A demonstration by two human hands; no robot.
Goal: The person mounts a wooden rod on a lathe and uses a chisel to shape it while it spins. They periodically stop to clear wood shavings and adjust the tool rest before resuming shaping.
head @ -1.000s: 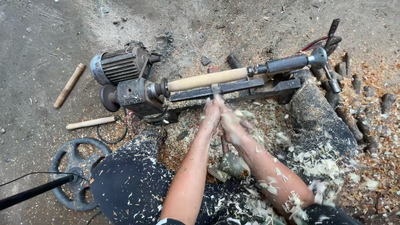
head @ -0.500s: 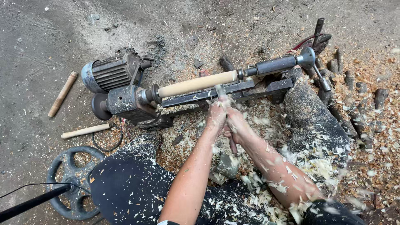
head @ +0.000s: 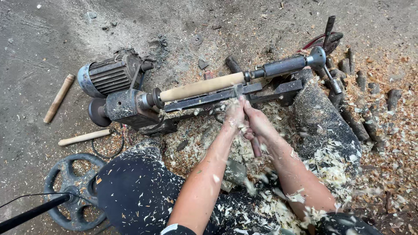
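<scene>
Left hand [head: 234, 114] and right hand [head: 257, 124] both clenched on a turning chisel [head: 254, 141], side by side and touching; chisel tip at the tool rest [head: 209, 98], just below the pale wooden spindle [head: 201, 86]; spindle lies level between headstock [head: 128, 106] and tailstock [head: 283, 66] of a floor lathe; grey motor [head: 104, 77] behind headstock; shavings [head: 331, 174] cover legs and floor; two loose wooden rods [head: 58, 98] lie left of the lathe.
</scene>
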